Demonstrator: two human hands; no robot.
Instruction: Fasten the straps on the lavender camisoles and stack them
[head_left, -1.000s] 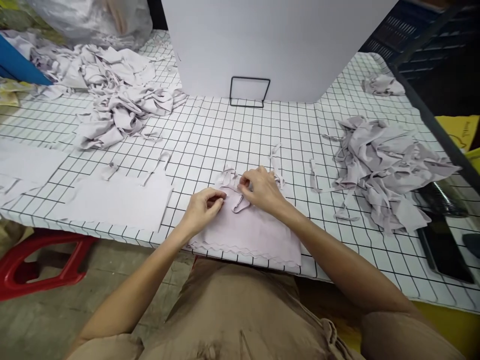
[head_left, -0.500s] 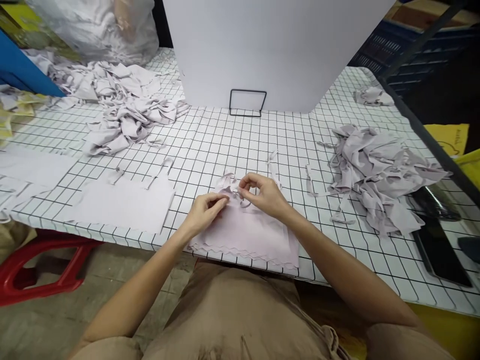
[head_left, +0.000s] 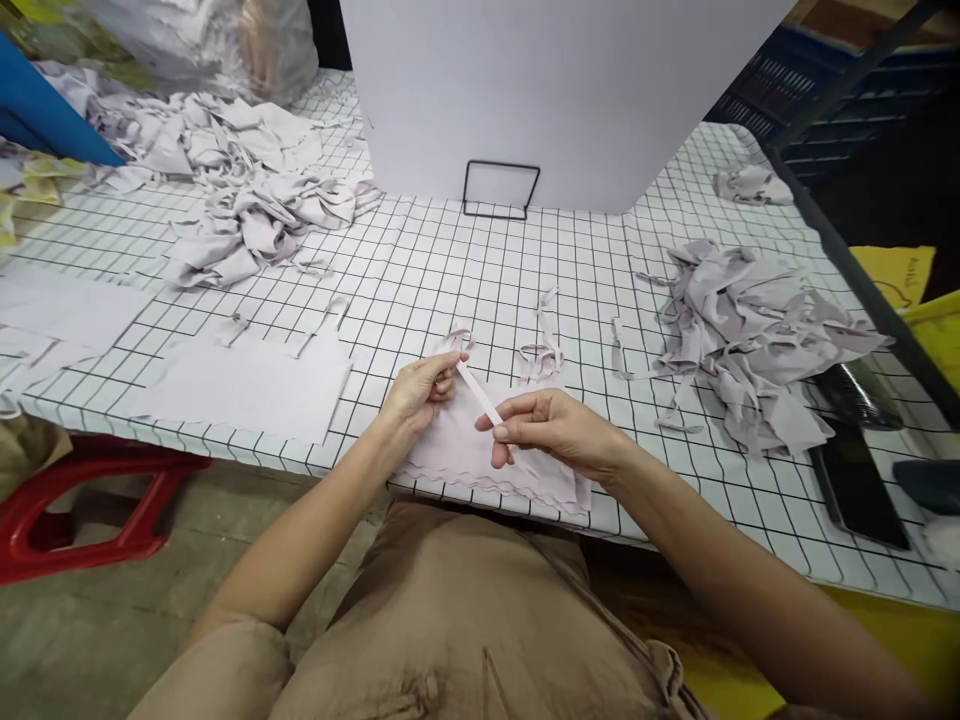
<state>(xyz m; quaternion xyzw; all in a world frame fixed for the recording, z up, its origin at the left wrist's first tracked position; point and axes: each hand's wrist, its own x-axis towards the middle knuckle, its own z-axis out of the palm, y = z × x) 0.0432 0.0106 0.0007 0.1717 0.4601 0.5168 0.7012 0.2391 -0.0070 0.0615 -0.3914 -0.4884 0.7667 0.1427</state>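
Note:
A pale pink fabric strap [head_left: 480, 392] is stretched at a slant between my two hands. My left hand [head_left: 421, 392] pinches its upper end, and my right hand [head_left: 547, 428] pinches it lower down between thumb and fingers. Beneath both hands lies a pale pink strappy garment [head_left: 480, 455], flat on the table with its wavy hem toward me. Another strap [head_left: 541, 355] of this garment lies loosely curled on the tablecloth beyond my right hand.
A similar garment [head_left: 240, 390] lies flat to the left. Crumpled garments are heaped at the back left [head_left: 247, 215] and at the right [head_left: 735, 330]. A white board [head_left: 555, 110] with a wire stand [head_left: 499, 190] rises behind. A phone [head_left: 859, 490] lies at the right, a red stool [head_left: 142, 525] below left.
My hands have drawn a strap out straight between them. My right hand has moved down and toward me, turning as it pulled the strap.

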